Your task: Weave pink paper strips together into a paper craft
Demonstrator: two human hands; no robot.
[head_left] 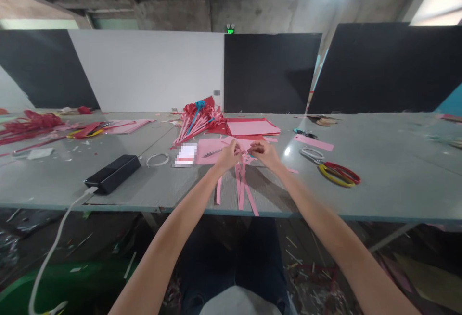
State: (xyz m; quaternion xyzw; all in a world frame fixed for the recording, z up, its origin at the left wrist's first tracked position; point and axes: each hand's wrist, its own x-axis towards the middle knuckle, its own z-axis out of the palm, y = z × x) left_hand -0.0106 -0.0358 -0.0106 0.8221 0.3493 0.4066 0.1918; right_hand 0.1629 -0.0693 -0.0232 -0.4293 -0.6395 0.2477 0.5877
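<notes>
Both my hands meet over the table's front middle, with pink paper strips (238, 192) hanging down between them toward the edge. My left hand (229, 155) pinches the gathered upper ends of these strips from the left. Fingers curled and pressed together, my right hand (265, 154) grips the same bunch from the right. A small bit of blue shows by the right fingertips; what it is I cannot make out. Under and behind the hands lies a pink paper sheet (204, 146), with a pen (212, 153) on it beside my left hand.
Scissors (337, 173) with red and yellow handles lie right. A black power bank (112, 174) with a white cable (59, 238) and a coiled white cord (157, 160) sit left. Behind are stacked pink and red sheets (252, 126) and a bundle of paper strips (198, 120).
</notes>
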